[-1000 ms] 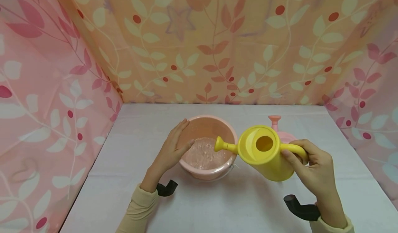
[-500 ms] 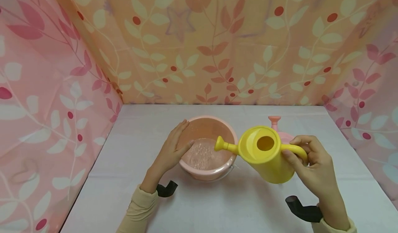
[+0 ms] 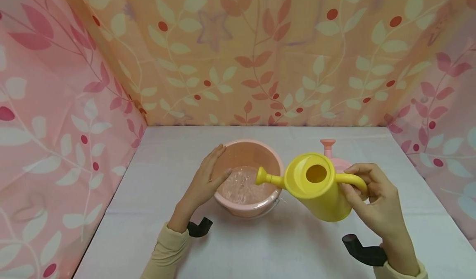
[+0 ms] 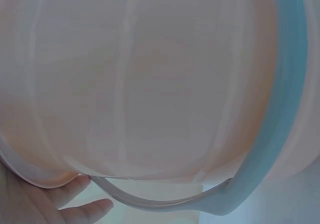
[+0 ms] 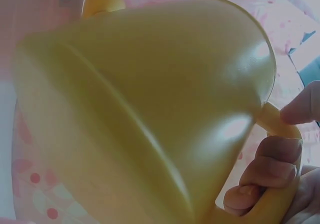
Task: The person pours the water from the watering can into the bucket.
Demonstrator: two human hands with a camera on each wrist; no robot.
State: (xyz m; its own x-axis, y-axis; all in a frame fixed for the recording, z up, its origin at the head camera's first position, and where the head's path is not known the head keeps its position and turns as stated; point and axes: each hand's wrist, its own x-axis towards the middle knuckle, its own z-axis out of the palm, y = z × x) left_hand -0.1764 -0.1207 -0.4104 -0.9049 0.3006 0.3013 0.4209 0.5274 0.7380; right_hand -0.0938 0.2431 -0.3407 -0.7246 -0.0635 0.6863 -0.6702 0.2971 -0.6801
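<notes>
A pink bucket (image 3: 248,206) stands on the table with rippling water (image 3: 238,190) inside. My left hand (image 3: 203,183) rests against its left rim, fingers straight and thumb over the opening. In the left wrist view, fingertips (image 4: 80,186) touch the bucket's rim near a grey bail handle (image 4: 160,204). My right hand (image 3: 377,202) grips the handle of a yellow watering can (image 3: 323,202), its fingers curled through the loop in the right wrist view. The can is tilted, with its spout (image 3: 265,177) over the bucket's right rim. I cannot make out a stream from the spout.
Behind the yellow can stands a pink watering can (image 3: 328,144), mostly hidden. The white-covered table (image 3: 178,146) is bounded by patterned cloth walls (image 3: 249,56) at the back and both sides. Each wrist carries a black strap mount (image 3: 362,252).
The yellow watering can has dipped very slightly, and my right thumb has shifted lower on its handle. The water still ripples. My left hand stays in place on the bucket.
</notes>
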